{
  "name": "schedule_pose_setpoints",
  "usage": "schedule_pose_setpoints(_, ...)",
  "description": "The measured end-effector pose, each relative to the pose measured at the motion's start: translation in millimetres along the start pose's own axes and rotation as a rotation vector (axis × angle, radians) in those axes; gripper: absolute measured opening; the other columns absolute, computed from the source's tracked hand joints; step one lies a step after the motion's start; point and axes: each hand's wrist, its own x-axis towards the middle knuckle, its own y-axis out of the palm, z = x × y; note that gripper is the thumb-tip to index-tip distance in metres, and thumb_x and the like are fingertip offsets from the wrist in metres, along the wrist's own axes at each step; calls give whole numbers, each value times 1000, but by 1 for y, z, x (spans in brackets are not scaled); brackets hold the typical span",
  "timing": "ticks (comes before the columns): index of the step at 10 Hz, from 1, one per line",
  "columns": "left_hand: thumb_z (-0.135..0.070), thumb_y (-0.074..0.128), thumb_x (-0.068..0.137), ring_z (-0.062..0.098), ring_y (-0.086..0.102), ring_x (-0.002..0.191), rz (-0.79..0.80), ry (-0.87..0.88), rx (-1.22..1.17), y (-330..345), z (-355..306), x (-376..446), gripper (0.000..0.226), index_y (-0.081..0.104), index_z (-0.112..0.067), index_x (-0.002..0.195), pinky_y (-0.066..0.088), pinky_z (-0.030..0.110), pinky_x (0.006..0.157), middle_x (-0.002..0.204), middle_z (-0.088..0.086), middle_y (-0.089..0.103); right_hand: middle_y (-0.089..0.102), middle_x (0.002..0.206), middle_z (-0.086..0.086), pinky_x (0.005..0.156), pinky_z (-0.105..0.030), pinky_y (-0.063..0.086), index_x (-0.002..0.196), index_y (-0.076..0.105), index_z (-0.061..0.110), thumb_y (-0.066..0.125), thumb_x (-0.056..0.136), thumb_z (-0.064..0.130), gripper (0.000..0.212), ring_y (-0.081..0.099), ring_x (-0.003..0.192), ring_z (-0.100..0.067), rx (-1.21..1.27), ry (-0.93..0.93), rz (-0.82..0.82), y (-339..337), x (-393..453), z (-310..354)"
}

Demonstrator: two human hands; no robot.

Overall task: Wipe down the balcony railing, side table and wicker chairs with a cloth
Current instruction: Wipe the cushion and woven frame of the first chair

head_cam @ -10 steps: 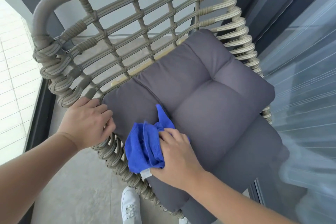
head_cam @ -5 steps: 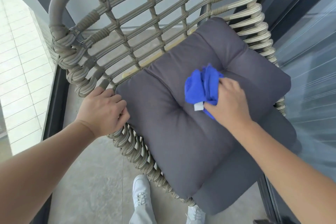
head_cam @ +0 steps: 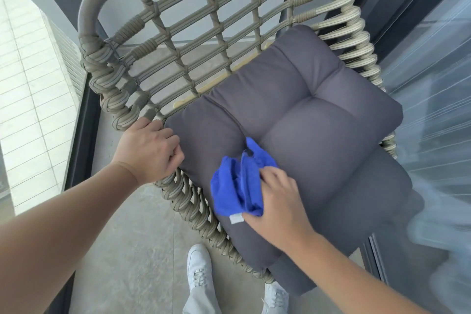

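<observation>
A wicker chair (head_cam: 178,33) of beige-grey woven cord stands below me, with a grey tufted cushion (head_cam: 318,109) on its seat. My left hand (head_cam: 150,150) grips the chair's woven left rim beside the cushion's corner. My right hand (head_cam: 275,199) holds a bunched blue cloth (head_cam: 237,186) with a small white tag, pressed on the cushion's near left part. A second grey cushion (head_cam: 377,211) lies under the first and sticks out toward the lower right.
A dark-framed glass railing (head_cam: 84,120) runs along the left, close to the chair. A glass door (head_cam: 433,84) with a dark frame stands on the right. Grey floor tiles (head_cam: 127,250) lie below, with my white shoes (head_cam: 198,265) near the chair's front.
My right hand has dragged the blue cloth from the cushion's middle back toward its near left part. My left hand keeps its grip on the chair rim.
</observation>
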Motion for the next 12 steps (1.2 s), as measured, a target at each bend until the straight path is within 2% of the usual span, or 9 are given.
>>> schedule_pose_setpoints(2,-24,44,93,29,45,57,-18,0,15,-1,-2,0,39,48,-16,55,35,39,66,54,1,47,56,132,18,108,-35,40,132,62,31,64,86,45,48,49,133,-19,-35,-111,74,11,-37,3)
schedule_pose_setpoints(4,-23,43,94,29,46,56,-21,-5,19,-2,-3,1,40,49,-16,54,35,39,65,53,2,47,55,135,15,111,-33,33,132,62,28,65,84,41,50,50,134,-23,-74,-172,39,10,-63,-13)
schedule_pose_setpoints(8,-22,44,93,29,45,56,-17,-15,20,-1,-5,1,40,47,-16,53,35,40,64,52,1,46,56,139,12,108,-40,43,138,59,25,65,86,40,55,47,139,-25,-67,-162,51,8,-71,-30)
schedule_pose_setpoints(9,-23,43,93,30,46,56,-14,-25,27,-1,-6,2,40,47,-16,54,37,41,65,52,2,47,58,137,11,108,-40,43,135,62,24,65,87,33,50,50,137,-26,-74,-179,3,4,-66,-38)
schedule_pose_setpoints(10,-23,42,92,30,46,56,-10,-29,24,-2,-5,2,40,46,-16,53,37,41,65,52,2,46,61,131,10,104,-39,46,130,63,24,63,86,35,46,53,133,-25,-103,-101,-86,-11,-51,-58)
schedule_pose_setpoints(11,-22,42,92,30,45,55,-2,-26,21,-4,-6,2,40,46,-16,53,36,41,64,51,2,45,60,129,5,98,-44,50,133,58,20,68,76,36,60,54,130,-29,-147,0,-110,-33,-32,-93)
schedule_pose_setpoints(12,-22,42,92,29,45,55,2,-27,16,-5,-6,2,40,45,-15,53,36,41,64,51,3,44,61,129,2,96,-47,51,132,62,15,90,63,24,75,53,128,-32,-180,110,-101,-52,-16,-125)
